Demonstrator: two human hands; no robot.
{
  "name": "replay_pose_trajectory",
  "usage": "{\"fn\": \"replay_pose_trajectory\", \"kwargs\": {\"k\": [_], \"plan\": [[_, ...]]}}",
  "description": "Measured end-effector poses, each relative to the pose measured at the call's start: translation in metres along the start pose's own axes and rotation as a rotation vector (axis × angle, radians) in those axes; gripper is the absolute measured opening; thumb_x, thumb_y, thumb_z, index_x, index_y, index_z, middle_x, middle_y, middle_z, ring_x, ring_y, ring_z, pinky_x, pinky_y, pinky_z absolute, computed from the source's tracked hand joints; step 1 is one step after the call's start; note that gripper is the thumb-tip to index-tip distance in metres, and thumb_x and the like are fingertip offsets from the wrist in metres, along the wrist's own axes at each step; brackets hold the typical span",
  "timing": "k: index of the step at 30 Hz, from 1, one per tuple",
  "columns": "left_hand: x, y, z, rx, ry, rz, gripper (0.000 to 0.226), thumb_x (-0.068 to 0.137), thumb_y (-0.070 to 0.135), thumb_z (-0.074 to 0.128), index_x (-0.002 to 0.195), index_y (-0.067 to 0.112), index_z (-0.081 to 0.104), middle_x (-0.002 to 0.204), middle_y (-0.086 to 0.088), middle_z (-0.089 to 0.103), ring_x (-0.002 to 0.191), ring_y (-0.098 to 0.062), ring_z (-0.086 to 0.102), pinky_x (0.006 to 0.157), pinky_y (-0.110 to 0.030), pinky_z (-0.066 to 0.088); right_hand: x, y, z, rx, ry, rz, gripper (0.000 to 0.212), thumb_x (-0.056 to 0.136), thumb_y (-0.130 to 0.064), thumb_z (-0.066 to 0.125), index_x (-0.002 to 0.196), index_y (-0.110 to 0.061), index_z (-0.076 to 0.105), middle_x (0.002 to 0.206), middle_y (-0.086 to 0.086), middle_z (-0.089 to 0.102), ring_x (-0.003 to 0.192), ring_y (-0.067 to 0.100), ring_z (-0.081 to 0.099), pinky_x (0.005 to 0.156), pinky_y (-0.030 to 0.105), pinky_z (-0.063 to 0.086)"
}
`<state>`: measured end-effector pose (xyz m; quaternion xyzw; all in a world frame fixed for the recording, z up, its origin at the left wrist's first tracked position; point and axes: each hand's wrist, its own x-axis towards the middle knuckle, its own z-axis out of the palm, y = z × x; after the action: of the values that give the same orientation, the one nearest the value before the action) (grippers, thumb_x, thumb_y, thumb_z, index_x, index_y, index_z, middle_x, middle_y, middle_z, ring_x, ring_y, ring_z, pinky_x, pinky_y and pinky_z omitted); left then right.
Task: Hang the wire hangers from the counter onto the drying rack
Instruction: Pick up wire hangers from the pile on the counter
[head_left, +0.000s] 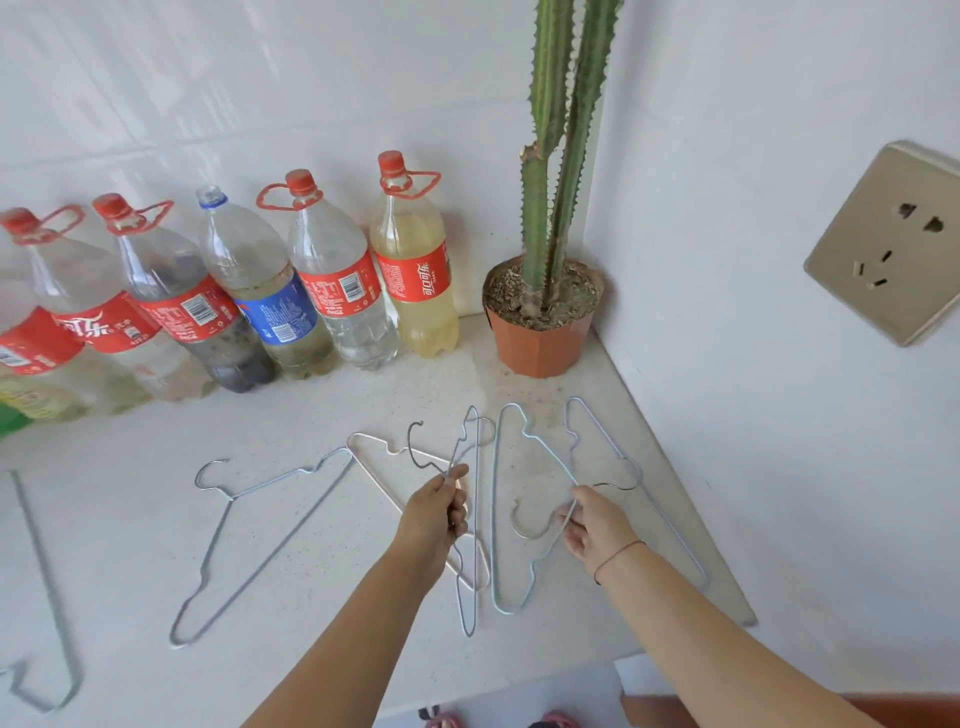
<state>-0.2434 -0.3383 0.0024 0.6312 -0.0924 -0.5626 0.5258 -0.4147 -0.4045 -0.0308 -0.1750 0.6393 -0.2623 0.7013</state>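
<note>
The left hand (436, 512) curls round the neck of one hanger (410, 449), hook above its fingers. The right hand (592, 525) seems to pinch another hanger (493, 519), ready to lift both.

Bright, even daylight — soft faint shadows, wide-angle bending at edges, slight blur at left.

We show wire hangers (492, 519) spread on the table (311, 415). Behind them, bottles (337, 270) stand left and a potted cactus (540, 332) right.
</note>
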Motion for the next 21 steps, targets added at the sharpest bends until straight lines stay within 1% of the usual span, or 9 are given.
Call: {"fn": "replay_pose_trajectory", "kwargs": {"k": [2,4,5,8,12,15,17,18,21], "plan": [[-0.001,0.001,-0.003,-0.041,0.024,0.000,0.026,0.100,0.014,0.037,0.106,0.014,0.062,0.064,0.001,0.039,0.051,-0.010,0.033,0.049,-0.019,0.034,-0.006,-0.001,0.002,-0.014,-0.066,0.003,0.016,0.093,-0.019,0.047,0.079,-0.012,0.051,0.072,0.006,0.059,0.066,0.015,0.052,0.057,0.022,0.031],[-0.004,0.001,-0.007,-0.076,0.038,0.010,0.027,0.100,0.013,0.036,0.107,0.014,0.062,0.064,0.000,0.043,0.052,-0.010,0.036,0.049,-0.020,0.037,-0.011,0.000,0.007,-0.032,-0.159,-0.049,0.008,0.094,-0.020,0.046,0.096,-0.015,0.051,0.079,0.004,0.063,0.074,0.013,0.058,0.071,0.025,0.042],[-0.008,0.002,-0.010,-0.084,0.043,0.023,0.028,0.100,0.013,0.036,0.108,0.015,0.063,0.065,0.001,0.045,0.053,-0.011,0.038,0.051,-0.021,0.038,-0.015,0.000,0.010,-0.038,-0.196,-0.090,0.008,0.094,-0.019,0.047,0.100,-0.015,0.052,0.080,0.004,0.064,0.076,0.013,0.060,0.076,0.027,0.044],[-0.024,0.007,-0.018,-0.084,0.057,0.079,0.026,0.100,0.014,0.038,0.105,0.016,0.063,0.066,0.001,0.049,0.057,-0.012,0.040,0.057,-0.022,0.038,-0.025,-0.002,0.018,-0.087,-0.300,-0.207,0.009,0.093,-0.015,0.047,0.095,-0.015,0.056,0.079,0.005,0.062,0.074,0.015,0.058,0.066,0.027,0.038],[-0.048,0.013,-0.035,-0.098,0.074,0.139,0.027,0.100,0.013,0.037,0.105,0.018,0.063,0.067,0.003,0.053,0.056,-0.011,0.042,0.059,-0.023,0.036,-0.041,-0.007,0.035,-0.112,-0.404,-0.264,0.010,0.094,-0.012,0.047,0.097,-0.013,0.057,0.075,0.005,0.057,0.068,0.014,0.053,0.068,0.024,0.044],[-0.069,0.014,-0.053,-0.116,0.096,0.174,0.028,0.100,0.014,0.037,0.108,0.020,0.063,0.067,0.003,0.054,0.056,-0.011,0.043,0.058,-0.022,0.036,-0.054,-0.008,0.048,-0.141,-0.470,-0.298,0.016,0.095,-0.008,0.044,0.096,-0.011,0.060,0.073,0.006,0.053,0.063,0.015,0.048,0.064,0.024,0.045],[-0.086,0.014,-0.067,-0.140,0.119,0.191,0.027,0.100,0.015,0.037,0.109,0.019,0.062,0.069,0.003,0.055,0.057,-0.011,0.044,0.058,-0.022,0.036,-0.064,-0.006,0.055,-0.194,-0.538,-0.355,0.021,0.095,-0.006,0.041,0.094,-0.012,0.062,0.072,0.007,0.051,0.060,0.015,0.047,0.062,0.026,0.043],[-0.095,0.013,-0.075,-0.153,0.131,0.198,0.027,0.099,0.014,0.038,0.111,0.018,0.062,0.070,0.003,0.057,0.057,-0.011,0.045,0.058,-0.022,0.037,-0.071,-0.005,0.058,-0.228,-0.572,-0.381,0.023,0.096,-0.006,0.040,0.097,-0.011,0.062,0.071,0.007,0.050,0.058,0.013,0.047,0.062,0.026,0.041],[-0.130,0.009,-0.102,-0.195,0.160,0.226,0.029,0.095,0.007,0.041,0.117,0.016,0.057,0.077,0.000,0.066,0.060,-0.013,0.048,0.059,-0.023,0.037,-0.094,0.003,0.065,-0.330,-0.656,-0.416,0.024,0.097,-0.007,0.039,0.113,-0.009,0.058,0.070,0.004,0.052,0.049,0.008,0.050,0.057,0.025,0.042]]}}
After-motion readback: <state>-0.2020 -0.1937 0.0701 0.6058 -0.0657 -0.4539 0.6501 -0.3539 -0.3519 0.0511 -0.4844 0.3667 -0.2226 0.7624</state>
